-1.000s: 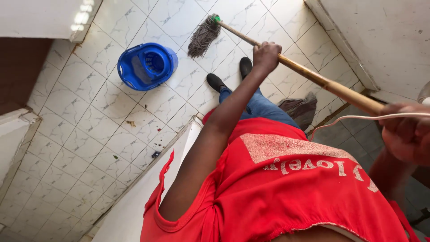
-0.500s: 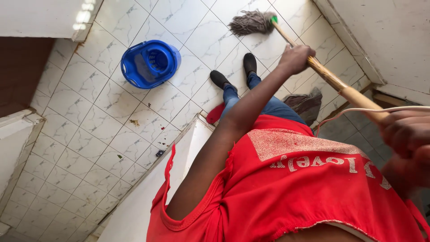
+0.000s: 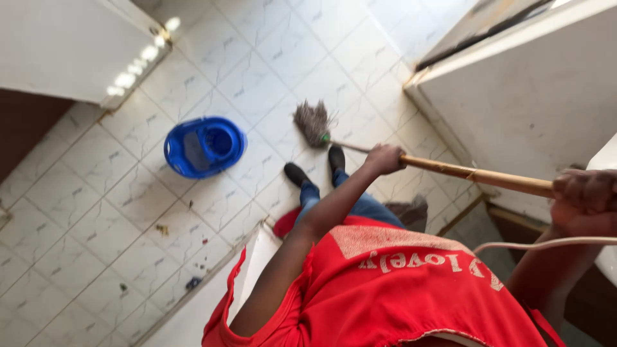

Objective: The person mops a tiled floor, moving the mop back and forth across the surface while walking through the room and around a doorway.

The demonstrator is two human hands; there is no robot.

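Note:
I hold a mop with a wooden handle (image 3: 475, 173) in both hands. My left hand (image 3: 384, 159) grips the handle low down, arm stretched out over my red shirt. At the right edge my right hand (image 3: 585, 199) is closed around the handle's upper end. The grey string mop head (image 3: 313, 122) rests on the white tiled floor (image 3: 116, 193), just ahead of my black shoes (image 3: 336, 157).
A blue mop bucket with a wringer (image 3: 204, 146) stands on the tiles to the left of my feet. Small bits of debris (image 3: 162, 228) lie on the floor. A grey cloth (image 3: 411, 212) lies behind my legs. A white wall (image 3: 540, 103) rises on the right. A white cable (image 3: 546, 244) crosses my shirt.
The mop head swept from left to right, then came back close in front of my shoes. The handle now lies flatter, and the view has shifted so the bucket sits lower.

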